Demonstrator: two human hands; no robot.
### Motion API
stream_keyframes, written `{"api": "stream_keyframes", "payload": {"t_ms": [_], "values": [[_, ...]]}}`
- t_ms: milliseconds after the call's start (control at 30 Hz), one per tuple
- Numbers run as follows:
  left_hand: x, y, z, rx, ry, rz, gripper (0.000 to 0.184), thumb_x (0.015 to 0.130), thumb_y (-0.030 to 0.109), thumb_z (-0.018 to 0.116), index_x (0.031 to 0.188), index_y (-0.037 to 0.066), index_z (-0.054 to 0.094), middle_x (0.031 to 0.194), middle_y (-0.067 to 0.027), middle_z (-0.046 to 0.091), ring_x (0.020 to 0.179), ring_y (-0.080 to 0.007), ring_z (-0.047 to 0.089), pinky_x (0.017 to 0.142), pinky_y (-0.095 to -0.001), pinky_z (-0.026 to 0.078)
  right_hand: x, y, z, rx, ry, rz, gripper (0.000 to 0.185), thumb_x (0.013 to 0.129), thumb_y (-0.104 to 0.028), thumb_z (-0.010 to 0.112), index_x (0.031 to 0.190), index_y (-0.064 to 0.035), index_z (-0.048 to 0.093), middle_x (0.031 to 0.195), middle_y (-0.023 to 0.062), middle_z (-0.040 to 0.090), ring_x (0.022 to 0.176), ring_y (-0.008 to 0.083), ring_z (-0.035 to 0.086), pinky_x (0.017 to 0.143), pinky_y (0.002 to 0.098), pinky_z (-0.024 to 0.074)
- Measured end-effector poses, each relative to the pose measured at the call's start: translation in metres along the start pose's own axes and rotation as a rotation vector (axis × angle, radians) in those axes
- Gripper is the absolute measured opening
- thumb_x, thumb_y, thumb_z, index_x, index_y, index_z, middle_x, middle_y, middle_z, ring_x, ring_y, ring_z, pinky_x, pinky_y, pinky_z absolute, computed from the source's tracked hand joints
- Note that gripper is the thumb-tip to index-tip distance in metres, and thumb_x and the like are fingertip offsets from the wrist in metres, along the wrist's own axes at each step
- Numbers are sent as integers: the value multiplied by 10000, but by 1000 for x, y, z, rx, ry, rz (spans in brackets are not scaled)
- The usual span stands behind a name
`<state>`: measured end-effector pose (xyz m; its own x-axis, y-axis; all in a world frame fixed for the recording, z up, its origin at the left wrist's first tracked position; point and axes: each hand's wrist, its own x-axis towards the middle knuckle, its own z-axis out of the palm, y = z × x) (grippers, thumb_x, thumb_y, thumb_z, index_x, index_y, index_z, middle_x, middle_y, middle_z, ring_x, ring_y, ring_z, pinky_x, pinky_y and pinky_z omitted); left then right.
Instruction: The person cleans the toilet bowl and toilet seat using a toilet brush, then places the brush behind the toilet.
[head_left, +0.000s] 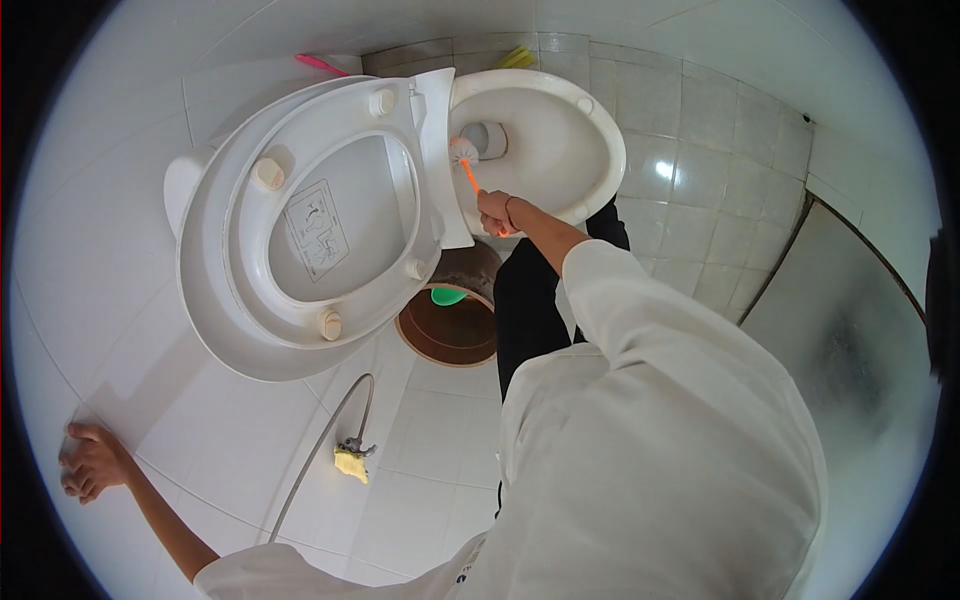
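Observation:
My right hand [496,212] is closed around the orange handle of a toilet brush [469,174]. The brush's white head is inside the toilet bowl [565,140], close to the drain opening [487,140]. Both the toilet seat [255,235] and the lid [205,290] behind it are raised. Far to the left, my left hand [92,463] rests against the white tiled wall, its fingers bent and apart. I see no object in it, though its underside is hidden.
Below the toilet stands a brown bucket [447,335] with a green scoop [447,296] in it. A grey hose [322,440] runs near a tap with a yellow cloth [351,463]. A pink item [322,65] and a yellow-green item [516,58] lie beyond the toilet. A frosted door [840,320] is at right.

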<state>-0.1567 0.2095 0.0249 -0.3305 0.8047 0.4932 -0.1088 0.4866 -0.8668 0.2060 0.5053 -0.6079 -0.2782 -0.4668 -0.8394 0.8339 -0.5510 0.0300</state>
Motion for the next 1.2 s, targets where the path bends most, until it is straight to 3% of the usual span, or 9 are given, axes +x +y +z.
{"api": "stream_keyframes", "payload": {"t_ms": [133, 233, 333, 500, 733, 967, 1033, 1100, 1200], "values": [[-10, -5, 16, -15, -10, -84, 731, 870, 612, 297, 1155, -56, 378, 1137, -418, 328, 1130, -586, 312, 851, -741, 244, -70, 39, 9, -229, 99, 45, 315, 903, -354, 322, 725, -99, 373, 504, -1, 277, 351, 123, 235, 341, 278, 174], [-3, 0, 2, -8, 7, -30, 700, 872, 614, 296, 1140, -30, 365, 1119, -405, 333, 1107, -569, 339, 825, -729, 273, -75, 55, -3, -88, -110, 88, 377, 899, -344, 298, 651, -72, 379, 490, 48, 352, 335, 154, 271, 331, 331, 218], [0, 2, -1, -3, 3, -41, 708, 873, 616, 289, 1158, -26, 368, 1133, -404, 330, 1117, -572, 329, 848, -721, 259, -50, 30, 10, -89, 15, -31, 301, 904, -371, 311, 734, -127, 355, 501, -25, 249, 355, 102, 202, 335, 280, 162], [0, 5, -4, -27, -11, -59, 737, 873, 620, 280, 1184, -41, 381, 1156, -411, 318, 1142, -592, 294, 885, -721, 236, 10, -19, 8, 455, -172, 65, 268, 911, -337, 322, 734, -138, 350, 510, -27, 244, 369, 101, 210, 345, 267, 166], [-4, 0, 7, -52, 40, -53, 723, 867, 615, 309, 1124, -46, 451, 1149, -419, 336, 1135, -586, 315, 868, -729, 248, -61, 37, 34, 231, -157, 77, 250, 925, -338, 324, 785, -133, 341, 514, -26, 237, 374, 104, 193, 353, 258, 163], [-15, -40, 57, 231, 184, 78, 702, 830, 655, 358, 980, -4, 548, 988, -402, 470, 931, -547, 496, 738, -674, 372, -14, -13, 33, 244, 16, 67, 321, 917, -288, 394, 666, -101, 322, 470, 26, 297, 349, 155, 259, 335, 320, 185], [-34, -53, 76, 323, 70, 41, 634, 833, 598, 411, 1121, 38, 481, 1102, -369, 417, 1008, -517, 441, 760, -668, 337, 17, 15, -9, -109, 47, -51, 279, 900, -274, 343, 774, -35, 415, 483, 69, 378, 358, 192, 364, 335, 341, 278], [-29, -28, 46, 259, -40, -11, 665, 894, 481, 368, 1334, 3, 229, 1320, -361, 202, 1205, -510, 249, 907, -667, 216, 9, 25, -34, -740, 168, -102, 306, 874, -244, 352, 936, 27, 479, 565, 137, 500, 426, 262, 502, 385, 391, 399], [-5, 1, 12, 40, 6, -43, 714, 947, 414, 289, 1409, -25, -34, 1401, -377, -7, 1288, -527, 120, 1003, -660, 135, -64, 15, -45, -1744, 232, 26, 402, 811, -174, 450, 1154, 32, 497, 854, 228, 633, 723, 356, 652, 647, 433, 541]]}}
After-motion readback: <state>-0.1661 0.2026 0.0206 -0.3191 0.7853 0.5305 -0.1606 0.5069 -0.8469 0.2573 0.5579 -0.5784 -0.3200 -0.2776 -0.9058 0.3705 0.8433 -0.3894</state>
